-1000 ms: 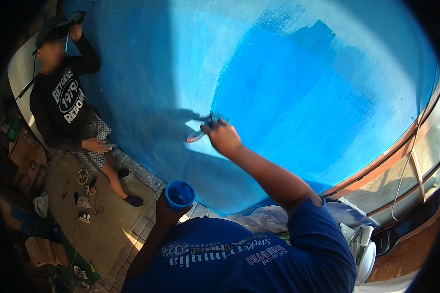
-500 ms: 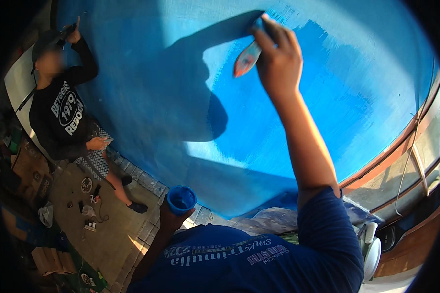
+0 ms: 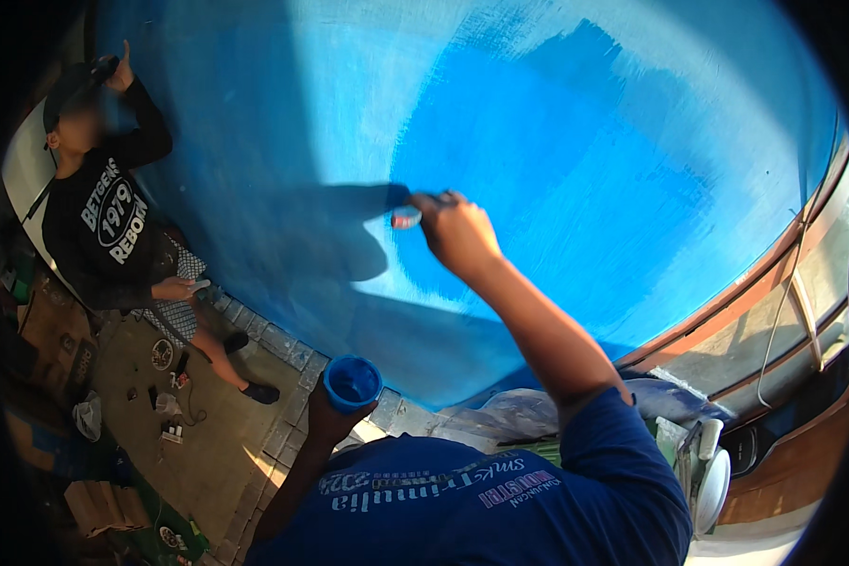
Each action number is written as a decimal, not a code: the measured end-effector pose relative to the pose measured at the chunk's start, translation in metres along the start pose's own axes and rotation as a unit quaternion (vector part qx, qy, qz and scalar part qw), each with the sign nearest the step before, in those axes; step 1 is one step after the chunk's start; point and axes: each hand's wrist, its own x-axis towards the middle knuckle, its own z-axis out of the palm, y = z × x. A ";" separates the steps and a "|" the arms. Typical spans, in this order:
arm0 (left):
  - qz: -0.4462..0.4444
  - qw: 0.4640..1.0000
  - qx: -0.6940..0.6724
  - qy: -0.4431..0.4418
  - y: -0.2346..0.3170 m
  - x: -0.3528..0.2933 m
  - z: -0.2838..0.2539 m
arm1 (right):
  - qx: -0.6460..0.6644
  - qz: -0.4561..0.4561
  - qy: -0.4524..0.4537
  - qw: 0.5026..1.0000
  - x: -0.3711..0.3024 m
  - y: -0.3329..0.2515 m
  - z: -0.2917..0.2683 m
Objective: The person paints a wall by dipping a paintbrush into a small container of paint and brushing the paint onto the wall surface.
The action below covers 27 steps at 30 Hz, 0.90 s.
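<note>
My right hand [image 3: 457,229] is closed around a paintbrush [image 3: 407,218] at the surface of a large blue wall [image 3: 349,104]. The handle end of the brush points left, toward me; its bristles are hidden behind the hand. A brighter, fresh-looking blue patch [image 3: 538,170] with ragged brush edges spreads to the right of the hand. Low in front of my body, my left hand [image 3: 330,415] grips a blue cup of paint [image 3: 353,383], its mouth facing up. Blue paint coats the inside of the cup.
At the left stands another person [image 3: 113,217] in a black top, one arm raised. Odds and ends, including a clear plastic bag [image 3: 88,415], lie on the floor. A paved edge [image 3: 297,363] runs along the wall's foot. Brown-framed panes [image 3: 726,349] and a cable are at right.
My right hand has come down and to the left along the wall with the paintbrush. The left hand and cup have barely moved.
</note>
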 end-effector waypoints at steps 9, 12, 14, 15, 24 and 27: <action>0.019 0.993 0.098 -0.060 0.012 -0.003 0.003 | -0.173 -0.148 0.331 0.916 0.033 0.056 -0.084; 0.015 0.996 0.059 -0.064 0.007 -0.003 0.001 | -0.136 -0.215 0.066 0.965 -0.076 0.060 0.033; 0.011 0.997 0.036 -0.065 0.010 -0.005 0.003 | -0.069 -0.206 -0.090 0.972 -0.140 0.048 0.081; 0.002 0.997 0.041 -0.066 0.015 -0.003 0.003 | -0.053 -0.174 -0.165 0.969 -0.154 0.044 0.083; 0.033 0.996 0.050 -0.067 0.004 -0.003 0.002 | -0.163 -0.083 0.300 0.936 -0.007 0.056 -0.220; 0.032 0.996 0.048 -0.068 0.012 -0.007 0.005 | -0.221 -0.126 0.304 0.918 -0.021 0.072 -0.203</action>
